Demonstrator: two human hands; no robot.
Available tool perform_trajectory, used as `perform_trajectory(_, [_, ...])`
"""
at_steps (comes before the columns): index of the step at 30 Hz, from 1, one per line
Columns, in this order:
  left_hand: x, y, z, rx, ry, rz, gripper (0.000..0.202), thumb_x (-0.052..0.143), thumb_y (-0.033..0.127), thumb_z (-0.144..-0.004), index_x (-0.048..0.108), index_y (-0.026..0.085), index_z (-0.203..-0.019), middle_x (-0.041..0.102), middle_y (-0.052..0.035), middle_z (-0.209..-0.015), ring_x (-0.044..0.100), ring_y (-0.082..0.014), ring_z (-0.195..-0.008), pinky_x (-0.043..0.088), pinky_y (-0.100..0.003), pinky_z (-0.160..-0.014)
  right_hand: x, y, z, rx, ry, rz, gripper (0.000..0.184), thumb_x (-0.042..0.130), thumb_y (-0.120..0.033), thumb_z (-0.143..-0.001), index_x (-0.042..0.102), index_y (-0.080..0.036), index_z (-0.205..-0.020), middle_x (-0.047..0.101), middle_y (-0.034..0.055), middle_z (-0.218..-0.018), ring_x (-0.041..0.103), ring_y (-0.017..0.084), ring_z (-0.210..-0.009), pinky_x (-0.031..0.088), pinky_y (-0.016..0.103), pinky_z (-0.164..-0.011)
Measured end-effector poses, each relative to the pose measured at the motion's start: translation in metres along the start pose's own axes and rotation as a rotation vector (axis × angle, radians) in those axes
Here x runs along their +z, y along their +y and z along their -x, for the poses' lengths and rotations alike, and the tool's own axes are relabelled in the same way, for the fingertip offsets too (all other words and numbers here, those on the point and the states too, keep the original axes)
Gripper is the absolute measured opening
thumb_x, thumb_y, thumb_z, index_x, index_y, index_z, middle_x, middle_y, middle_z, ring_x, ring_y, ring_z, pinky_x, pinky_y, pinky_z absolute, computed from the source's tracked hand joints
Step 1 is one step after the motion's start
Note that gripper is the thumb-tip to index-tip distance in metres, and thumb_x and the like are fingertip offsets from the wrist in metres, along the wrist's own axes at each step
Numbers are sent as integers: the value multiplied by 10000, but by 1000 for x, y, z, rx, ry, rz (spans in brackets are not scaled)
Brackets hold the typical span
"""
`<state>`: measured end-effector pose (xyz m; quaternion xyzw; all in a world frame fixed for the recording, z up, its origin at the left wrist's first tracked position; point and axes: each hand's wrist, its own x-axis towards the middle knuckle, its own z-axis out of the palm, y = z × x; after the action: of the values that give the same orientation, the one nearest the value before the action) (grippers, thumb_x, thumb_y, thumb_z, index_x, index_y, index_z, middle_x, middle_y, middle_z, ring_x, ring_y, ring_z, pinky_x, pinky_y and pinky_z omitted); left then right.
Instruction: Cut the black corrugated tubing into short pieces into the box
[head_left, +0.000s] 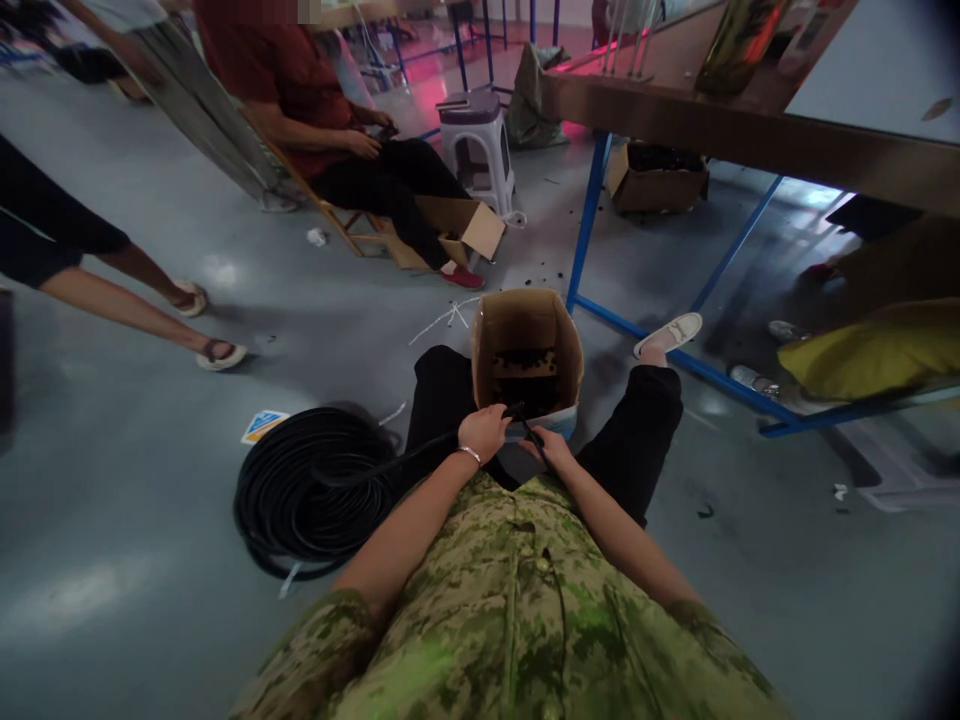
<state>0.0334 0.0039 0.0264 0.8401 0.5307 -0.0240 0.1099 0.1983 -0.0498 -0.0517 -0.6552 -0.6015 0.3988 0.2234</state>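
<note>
My left hand (484, 431) is closed round a black tube (420, 455) that runs from a large black coil (307, 490) on the floor at my left. Just right of it, my right hand (551, 450) grips a small dark tool, probably cutters, at the tube's end. Both hands hover over my lap, right in front of an open cardboard box (527, 318) that stands between my knees. Dark short pieces lie in the bottom of the box.
A seated person in a red shirt (300, 70) works at the back beside another cardboard box (457, 225) and a white stool (480, 145). Someone's bare legs in sandals (217, 352) cross at left. A blue-framed table (592, 210) stands at right.
</note>
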Motion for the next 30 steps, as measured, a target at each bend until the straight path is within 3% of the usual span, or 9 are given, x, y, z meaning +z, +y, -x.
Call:
perform_trajectory(16, [2,1,1,21,11,-5,274,390,311,-952,564,169,-1109,661,-94,-1070,614,-195,-994,437,-277,-806,-1,-4,1,5,-13,30,252,624,-413,-807,672,-194,-923,700,62,-840,647,243,-843,463,283,-705])
perform_trajectory(30, [6,-1,0,51,29,-20,260,404,310,-948,576,177,-1090,667,-86,-1030,622,-193,-955,438,-280,-784,1,-3,1,2,14,43,264,604,-436,-820,672,-189,-887,696,49,-792,636,205,-767,430,244,-644])
